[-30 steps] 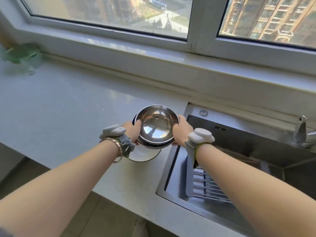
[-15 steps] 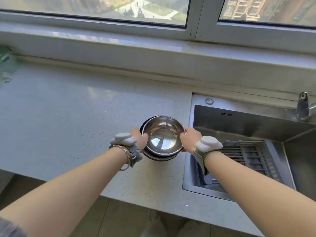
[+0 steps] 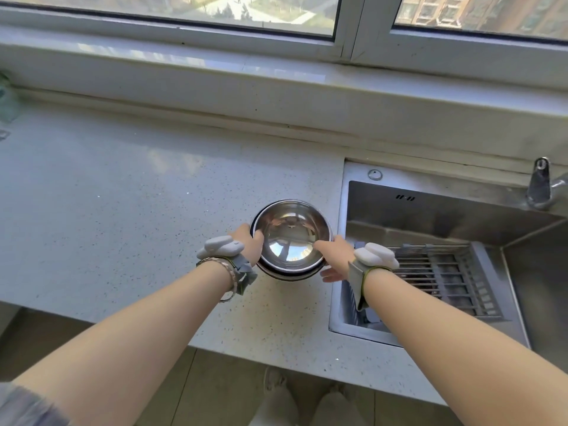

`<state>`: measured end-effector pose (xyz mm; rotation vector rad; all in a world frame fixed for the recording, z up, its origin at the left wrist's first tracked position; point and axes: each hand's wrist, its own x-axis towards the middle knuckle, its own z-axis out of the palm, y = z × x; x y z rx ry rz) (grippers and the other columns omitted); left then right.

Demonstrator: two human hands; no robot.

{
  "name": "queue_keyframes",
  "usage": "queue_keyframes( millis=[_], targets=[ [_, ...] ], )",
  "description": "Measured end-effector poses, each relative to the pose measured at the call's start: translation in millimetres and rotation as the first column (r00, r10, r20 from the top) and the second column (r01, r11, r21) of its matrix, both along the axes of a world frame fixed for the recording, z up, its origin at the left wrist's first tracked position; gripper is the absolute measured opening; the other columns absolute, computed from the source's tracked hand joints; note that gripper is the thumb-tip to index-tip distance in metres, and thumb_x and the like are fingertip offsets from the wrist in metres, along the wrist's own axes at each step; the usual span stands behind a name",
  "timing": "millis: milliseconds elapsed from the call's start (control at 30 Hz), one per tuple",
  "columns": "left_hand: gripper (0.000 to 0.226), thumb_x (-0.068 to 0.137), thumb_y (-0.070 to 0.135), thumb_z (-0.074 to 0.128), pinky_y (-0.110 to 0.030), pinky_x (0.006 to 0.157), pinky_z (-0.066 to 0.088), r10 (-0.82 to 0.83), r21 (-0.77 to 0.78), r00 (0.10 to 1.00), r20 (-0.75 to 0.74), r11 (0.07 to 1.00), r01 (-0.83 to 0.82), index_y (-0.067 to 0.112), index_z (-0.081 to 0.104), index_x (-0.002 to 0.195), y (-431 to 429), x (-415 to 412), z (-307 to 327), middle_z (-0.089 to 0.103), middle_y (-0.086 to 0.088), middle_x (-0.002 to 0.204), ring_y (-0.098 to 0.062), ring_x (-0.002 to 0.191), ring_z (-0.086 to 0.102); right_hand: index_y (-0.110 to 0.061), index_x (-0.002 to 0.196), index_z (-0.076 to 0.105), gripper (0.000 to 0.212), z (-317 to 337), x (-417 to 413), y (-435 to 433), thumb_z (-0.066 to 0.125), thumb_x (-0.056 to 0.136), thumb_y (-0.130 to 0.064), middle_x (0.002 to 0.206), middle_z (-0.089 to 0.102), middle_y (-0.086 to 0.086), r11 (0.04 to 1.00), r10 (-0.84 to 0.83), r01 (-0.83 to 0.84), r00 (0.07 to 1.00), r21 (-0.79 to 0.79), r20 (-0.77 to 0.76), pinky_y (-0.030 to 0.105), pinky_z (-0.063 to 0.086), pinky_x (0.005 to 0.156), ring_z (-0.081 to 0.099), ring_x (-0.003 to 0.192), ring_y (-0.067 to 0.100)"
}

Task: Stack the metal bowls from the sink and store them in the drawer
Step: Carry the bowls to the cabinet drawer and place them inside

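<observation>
A stack of shiny metal bowls [image 3: 290, 238], nested one inside another, is on the speckled counter [image 3: 129, 210] just left of the sink [image 3: 430, 216]. My left hand [image 3: 250, 244] grips the stack's left rim, thumb over the edge. On the other side, my right hand [image 3: 335, 256] holds the right rim, fingers wrapped around and under the side. Whether the stack rests on the counter or hangs slightly above it I cannot tell. No drawer is in view.
The steel sink holds a wire drain rack [image 3: 439, 281]. A faucet [image 3: 539, 186] stands at the sink's far right. A window sill [image 3: 215, 75] runs along the back. A green object [image 3: 6, 96] sits at the far left edge. My feet show below the counter front.
The stack of bowls has come down from above the counter toward its surface, with both hands still on it. My view has tilted downward.
</observation>
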<state>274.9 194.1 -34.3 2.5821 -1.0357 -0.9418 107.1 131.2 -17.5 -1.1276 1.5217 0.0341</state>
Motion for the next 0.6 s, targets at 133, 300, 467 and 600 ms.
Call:
queue_keyframes(
  millis=[133, 300, 467, 600],
  targets=[
    [0.043, 0.095, 0.033, 0.028, -0.046, 0.086, 0.054, 0.048, -0.061, 0.993, -0.112, 0.997, -0.055, 0.003, 0.05, 0.116, -2.7, -3.1, -2.1, 0.065, -0.022, 0.1, -0.036, 0.09, 0.065, -0.02, 0.139, 0.032, 0.053, -6.9, 2.5, -2.2, 0.048, 0.089, -0.013, 0.106, 0.059, 0.012, 0.997, -0.052, 0.046, 0.995, 0.067, 0.088, 0.042, 0.06, 0.073, 0.066, 0.082, 0.031],
    [0.044, 0.093, 0.036, 0.028, -0.049, 0.084, 0.055, 0.061, -0.073, 0.987, -0.149, 0.995, -0.073, 0.005, 0.047, 0.116, -0.4, -2.9, -2.8, 0.064, -0.025, 0.101, -0.039, 0.092, 0.064, -0.018, 0.137, 0.033, 0.051, -11.2, 4.0, -3.6, 0.043, 0.09, -0.002, 0.111, 0.056, 0.018, 0.983, -0.148, 0.121, 0.967, 0.135, 0.207, 0.049, 0.056, 0.071, 0.064, 0.075, 0.032],
    [0.048, 0.09, 0.043, 0.027, -0.049, 0.083, 0.056, 0.061, -0.081, 0.989, -0.139, 0.994, -0.072, 0.006, 0.047, 0.113, 1.6, -3.0, -0.5, 0.065, -0.023, 0.097, -0.038, 0.088, 0.066, -0.017, 0.123, 0.038, 0.041, -11.4, 2.1, -0.6, 0.041, 0.089, 0.005, 0.108, 0.057, 0.019, 0.984, -0.161, 0.137, 0.957, 0.113, 0.242, 0.053, 0.056, 0.078, 0.064, 0.084, 0.037],
    [0.046, 0.089, 0.045, 0.029, -0.048, 0.082, 0.056, 0.034, -0.11, 0.99, -0.134, 0.993, -0.049, 0.008, 0.049, 0.108, 6.4, -5.9, 5.6, 0.065, -0.019, 0.092, -0.038, 0.086, 0.066, -0.019, 0.12, 0.038, 0.04, -8.8, -5.0, 5.3, 0.041, 0.088, 0.004, 0.095, 0.057, 0.015, 0.98, -0.181, 0.151, 0.948, 0.13, 0.262, 0.05, 0.058, 0.072, 0.064, 0.07, 0.032]
  ],
)
